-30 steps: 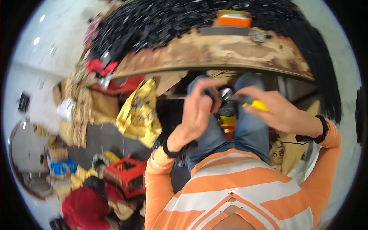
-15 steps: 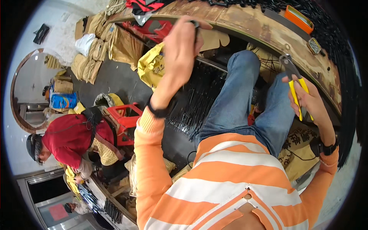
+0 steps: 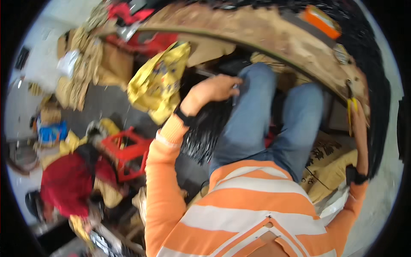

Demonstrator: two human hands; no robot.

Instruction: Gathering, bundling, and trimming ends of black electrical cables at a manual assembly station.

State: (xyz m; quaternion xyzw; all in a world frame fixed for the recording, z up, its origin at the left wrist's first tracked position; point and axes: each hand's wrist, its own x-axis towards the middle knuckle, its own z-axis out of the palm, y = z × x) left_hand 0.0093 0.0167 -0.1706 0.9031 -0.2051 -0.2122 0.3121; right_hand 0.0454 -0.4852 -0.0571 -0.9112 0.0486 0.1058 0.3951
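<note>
Over the near side of my left thigh, my left hand (image 3: 215, 89) is closed, its fingertips pinched near the jeans (image 3: 252, 103). A small dark thing seems to show at the fingertips, too blurred to name. Below that hand lies a bundle of thin black strips (image 3: 199, 139). My right hand (image 3: 358, 118) is at the right end of the wooden table (image 3: 257, 25), closed around pliers with yellow handles (image 3: 350, 105). The jaws point away from me along the table edge.
A yellow sack (image 3: 158, 81) lies left of my left hand. A red plastic stool (image 3: 126, 152) stands beside a person in red (image 3: 68, 182). Black strips (image 3: 374, 85) heap along the table's far right side, near an orange box (image 3: 321, 22). Brown sacks (image 3: 325, 169) sit by my right side.
My left hand has come down from above the table edge to my thigh. My right hand has moved right and slightly down with the pliers. The whole view has shifted and blurred.
</note>
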